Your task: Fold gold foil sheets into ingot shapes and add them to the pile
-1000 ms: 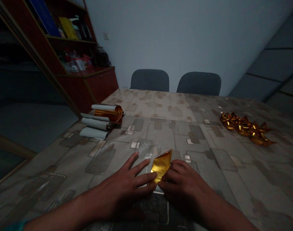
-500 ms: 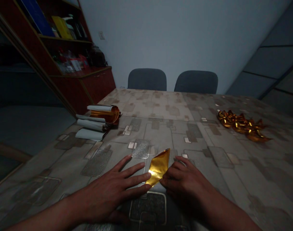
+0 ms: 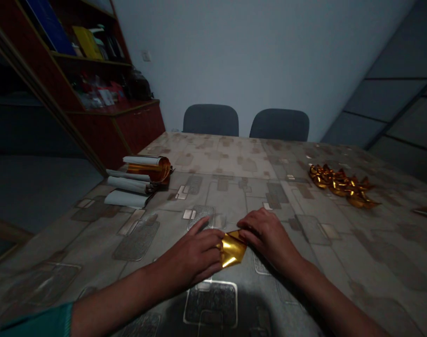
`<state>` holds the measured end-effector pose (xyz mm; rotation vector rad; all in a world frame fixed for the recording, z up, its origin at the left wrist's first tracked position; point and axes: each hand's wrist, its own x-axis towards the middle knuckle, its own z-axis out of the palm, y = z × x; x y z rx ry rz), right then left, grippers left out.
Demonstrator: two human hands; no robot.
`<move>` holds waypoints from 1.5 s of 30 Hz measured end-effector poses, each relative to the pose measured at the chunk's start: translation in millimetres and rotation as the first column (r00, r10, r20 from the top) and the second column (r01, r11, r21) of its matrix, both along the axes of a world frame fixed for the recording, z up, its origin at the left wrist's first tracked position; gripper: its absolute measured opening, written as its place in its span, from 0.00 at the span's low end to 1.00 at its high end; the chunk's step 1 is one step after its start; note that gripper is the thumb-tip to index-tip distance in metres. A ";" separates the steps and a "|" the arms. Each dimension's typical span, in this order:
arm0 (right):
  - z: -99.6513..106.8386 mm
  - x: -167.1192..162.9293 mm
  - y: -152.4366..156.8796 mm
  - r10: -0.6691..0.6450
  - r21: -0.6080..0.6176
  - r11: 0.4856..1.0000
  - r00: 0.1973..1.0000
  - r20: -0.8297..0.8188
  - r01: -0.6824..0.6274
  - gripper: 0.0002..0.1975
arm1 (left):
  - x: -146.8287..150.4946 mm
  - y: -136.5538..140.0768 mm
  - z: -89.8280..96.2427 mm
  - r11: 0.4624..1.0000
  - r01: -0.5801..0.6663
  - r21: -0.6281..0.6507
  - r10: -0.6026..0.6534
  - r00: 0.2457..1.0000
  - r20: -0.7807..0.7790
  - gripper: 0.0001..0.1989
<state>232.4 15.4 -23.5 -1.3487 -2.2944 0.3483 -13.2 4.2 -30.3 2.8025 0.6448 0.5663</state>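
Observation:
A folded piece of gold foil paper (image 3: pixel 233 249) lies on the tablecloth between my two hands. My left hand (image 3: pixel 199 250) holds its left edge, with the fingers bent over it and one finger pointing up and away. At the upper right corner, my right hand (image 3: pixel 264 229) is closed in a pinch on the foil, where a folded edge shows. The tips of both hands' fingers are partly hidden. A teal sleeve shows on my left arm.
At right lie several folded gold foil pieces (image 3: pixel 341 184) in a cluster. Rolled gold foil sheets with pale backs (image 3: pixel 129 198) rest on the left of the table (image 3: pixel 213 161). Two grey chairs (image 3: pixel 210 120) stand behind it, with a wooden cabinet (image 3: pixel 139 124) at far left.
The foil has been turned and its pointed top folded down. My left hand has gone from lying flat to gripping the foil's edge; my right hand has moved up to the top corner.

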 end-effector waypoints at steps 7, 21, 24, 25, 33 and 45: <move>-8.0 0.7 -5.2 0.022 -0.121 0.992 1.000 -0.007 -0.023 0.10 | -1.4 -1.8 -0.9 0.987 -0.140 -0.073 0.142 0.990 0.022 0.03; 4.8 -6.9 -16.4 -0.180 -0.555 0.786 0.758 -0.626 -0.272 0.07 | 9.2 -8.7 6.6 0.871 -0.298 -0.392 0.388 0.904 0.176 0.05; 6.3 -10.0 -21.3 -0.148 -0.513 0.811 0.748 -0.647 -0.283 0.07 | 9.7 -9.4 9.4 0.807 -0.258 -0.531 0.451 0.850 0.272 0.06; 7.4 -10.9 -22.8 -0.132 -0.483 0.841 0.774 -0.619 -0.244 0.07 | 9.5 -9.2 9.7 0.786 -0.245 -0.568 0.475 0.827 0.301 0.06; 11.6 -14.3 -28.8 -0.107 -0.327 0.943 0.872 -0.478 -0.064 0.05 | 8.6 -5.5 5.7 0.494 -0.080 -0.866 0.689 0.644 0.333 0.10; 6.6 -10.9 -27.3 0.080 0.049 0.997 0.926 -0.369 -0.067 0.08 | 3.0 -7.7 8.7 0.937 -0.111 -0.331 0.289 0.778 0.557 0.05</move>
